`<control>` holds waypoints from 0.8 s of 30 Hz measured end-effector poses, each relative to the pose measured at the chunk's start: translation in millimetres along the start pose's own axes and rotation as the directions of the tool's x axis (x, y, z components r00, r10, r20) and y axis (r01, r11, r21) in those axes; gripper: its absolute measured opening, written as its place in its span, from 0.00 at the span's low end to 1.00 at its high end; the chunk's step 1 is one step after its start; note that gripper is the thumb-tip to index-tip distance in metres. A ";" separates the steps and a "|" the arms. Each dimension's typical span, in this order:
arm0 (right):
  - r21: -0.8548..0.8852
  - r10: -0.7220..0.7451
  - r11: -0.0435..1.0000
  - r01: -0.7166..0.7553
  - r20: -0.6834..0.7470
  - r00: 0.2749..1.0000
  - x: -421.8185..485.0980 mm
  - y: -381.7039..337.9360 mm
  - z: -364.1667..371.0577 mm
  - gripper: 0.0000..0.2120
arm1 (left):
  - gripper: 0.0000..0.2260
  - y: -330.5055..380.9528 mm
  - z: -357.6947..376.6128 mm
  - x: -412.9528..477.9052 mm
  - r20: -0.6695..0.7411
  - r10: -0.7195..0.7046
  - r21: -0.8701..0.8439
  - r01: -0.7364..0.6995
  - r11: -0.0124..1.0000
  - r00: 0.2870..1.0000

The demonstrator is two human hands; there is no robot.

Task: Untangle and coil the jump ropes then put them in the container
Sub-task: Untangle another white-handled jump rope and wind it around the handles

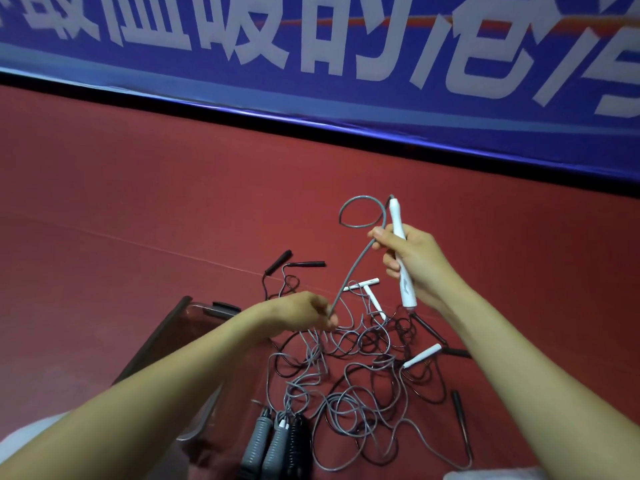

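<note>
On the red floor (138, 202) in front of you lies a tangle of grey and black jump ropes (363, 362), just beside the clear plastic container with a dark rim (152, 339), which stands at your left forearm. Your right hand (412, 261) is raised above the pile, its fingers wrapped round a slim white rope handle (397, 233) held nearly upright. The small dark mark low on that handle is too blurred to read. A grey cord (354, 271) leaves the handle's top, curls into a loop, and runs down to your left hand (304, 311), which pinches it between its fingertips just above the tangle. Behind the floor hangs a blue banner (346, 109) with large white Chinese characters, of which only "的" reads clearly.
</note>
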State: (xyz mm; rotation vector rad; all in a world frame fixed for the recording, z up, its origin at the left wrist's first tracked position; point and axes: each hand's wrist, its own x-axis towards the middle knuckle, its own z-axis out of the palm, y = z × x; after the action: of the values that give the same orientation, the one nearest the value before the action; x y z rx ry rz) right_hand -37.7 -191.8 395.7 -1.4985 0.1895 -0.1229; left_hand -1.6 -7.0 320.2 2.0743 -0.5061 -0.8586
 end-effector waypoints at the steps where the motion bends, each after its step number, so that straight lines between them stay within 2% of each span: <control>1: -0.019 -0.001 1.000 0.000 -0.012 1.000 0.3 0.8 -1.7 0.05 | 0.11 -1.4 -1.5 0.7 -0.040 0.004 0.020 -0.004 1.000 0.999; 2: -0.063 0.007 0.998 -0.008 -0.026 1.000 1.3 3.1 -2.5 0.05 | 0.11 0.2 -3.5 0.8 -0.093 0.015 -0.032 -0.018 0.999 0.996; 4: -0.183 0.054 0.981 -0.062 -0.048 0.997 3.3 7.5 -0.9 0.08 | 0.09 12.6 -8.8 -2.1 -0.205 0.019 -0.332 -0.087 0.939 0.979; 6: -0.217 0.129 0.967 -0.134 -0.041 0.991 4.0 9.7 2.5 0.12 | 0.06 32.6 -17.1 -7.0 -0.291 0.032 -0.599 -0.208 0.773 0.956; 8: -0.199 0.187 0.963 -0.182 0.010 0.982 2.5 10.5 6.5 0.09 | 0.05 48.3 -26.4 -11.8 -0.346 0.047 -0.742 -0.304 0.598 0.937; 10: -0.219 0.219 0.956 -0.195 0.091 0.971 0.2 12.2 9.9 0.02 | 0.05 56.8 -35.0 -17.1 -0.380 0.028 -0.823 -0.352 0.445 0.924; 13: -0.299 0.286 0.930 -0.212 0.230 0.930 -4.0 19.3 14.6 0.08 | 0.04 60.2 -42.9 -21.5 -0.393 -0.026 -0.881 -0.369 0.296 0.919; 16: -0.353 0.295 0.917 -0.186 0.286 0.912 -7.5 24.4 18.0 0.04 | 0.04 61.8 -43.9 -20.2 -0.395 -0.040 -0.903 -0.381 0.198 0.918; 18: -0.334 0.233 0.932 -0.144 0.246 0.941 -6.0 24.4 18.7 0.02 | 0.06 61.8 -41.3 -17.6 -0.407 -0.036 -0.893 -0.389 0.226 0.913; 19: -0.318 0.196 0.940 -0.120 0.220 0.956 -4.1 23.8 18.1 0.03 | 0.07 60.5 -39.1 -16.0 -0.406 -0.033 -0.880 -0.382 0.281 0.913; 21: -0.277 0.134 0.957 -0.083 0.170 0.976 -1.2 19.1 16.2 0.04 | 0.06 54.8 -33.1 -11.9 -0.378 -0.018 -0.805 -0.319 0.500 0.926; 23: -0.207 0.106 0.976 -0.073 0.150 0.983 -0.8 13.0 13.9 0.04 | 0.09 43.6 -21.5 -5.7 -0.311 0.024 -0.548 -0.200 0.812 0.950; 24: -0.163 0.101 0.984 -0.076 0.152 0.983 -1.4 9.1 13.1 0.04 | 0.12 38.1 -13.8 -2.8 -0.255 0.059 -0.390 -0.159 0.907 0.965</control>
State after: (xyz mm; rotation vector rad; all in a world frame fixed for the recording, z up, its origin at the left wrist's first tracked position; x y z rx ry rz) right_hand -36.8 -178.1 387.5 -1.6463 0.1387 0.0863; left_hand 4.4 -20.3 358.1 1.7134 -0.2798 -0.5789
